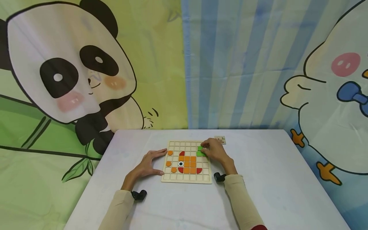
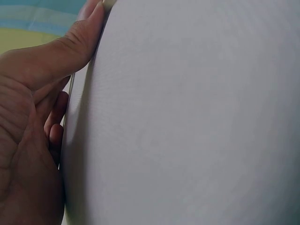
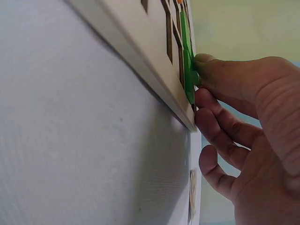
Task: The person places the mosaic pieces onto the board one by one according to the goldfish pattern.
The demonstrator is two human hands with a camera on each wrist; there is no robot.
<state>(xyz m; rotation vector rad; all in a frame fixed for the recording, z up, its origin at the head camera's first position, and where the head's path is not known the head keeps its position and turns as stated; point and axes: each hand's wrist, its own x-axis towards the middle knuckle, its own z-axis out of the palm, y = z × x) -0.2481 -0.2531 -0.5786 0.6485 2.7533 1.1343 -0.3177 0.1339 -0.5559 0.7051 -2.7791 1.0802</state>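
Note:
A pale wooden grid board (image 1: 171, 178) lies on the table, holding a figure of orange square tiles (image 1: 189, 164), red quarter-round tiles (image 1: 199, 171) and a black-and-white eye disc (image 1: 180, 164). Several orange discs (image 1: 168, 164) sit along its left side. My left hand (image 1: 145, 166) is spread, its thumb and fingers touching the board's left edge. At the top right corner, my right hand (image 1: 216, 150) pinches a green tile (image 3: 196, 78) between thumb and fingertips. Other green tiles (image 1: 199, 153) lie in cells beside it; the fingers partly hide that corner.
A small printed card (image 1: 220, 139) lies behind the right hand, near the far edge of the white table (image 1: 276, 185). Behind the table hangs a cloth backdrop (image 1: 161, 70) with a cartoon panda and a white bird. Each wrist wears a small black camera (image 1: 139, 195).

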